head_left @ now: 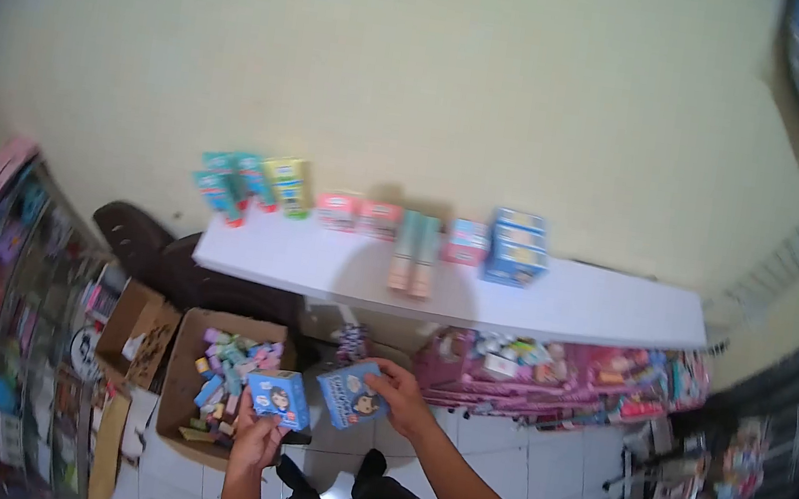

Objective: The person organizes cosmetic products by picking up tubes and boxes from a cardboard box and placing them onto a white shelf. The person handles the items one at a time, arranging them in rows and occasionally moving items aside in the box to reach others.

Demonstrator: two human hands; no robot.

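My left hand [257,433] is closed on a small blue box [281,400] with a cartoon face on its front. A second, similar blue box [350,396] is gripped by my right hand [399,397], fingers over its upper right edge. The two boxes are held close together, a narrow gap between them, in front of the white shelf [604,307]. Below and left of them stands an open cardboard box [190,343] filled with small colourful bottles and packs [222,383]. Print on the blue boxes is too small to read fully.
On the shelf stand teal tubes [217,193], a yellow tube [288,184], pink boxes [338,211], two tall green-and-peach packs [405,250] and stacked blue boxes [518,249]. Below it is a pink rack of goods [564,382]. A glass display case [9,299] lines the left.
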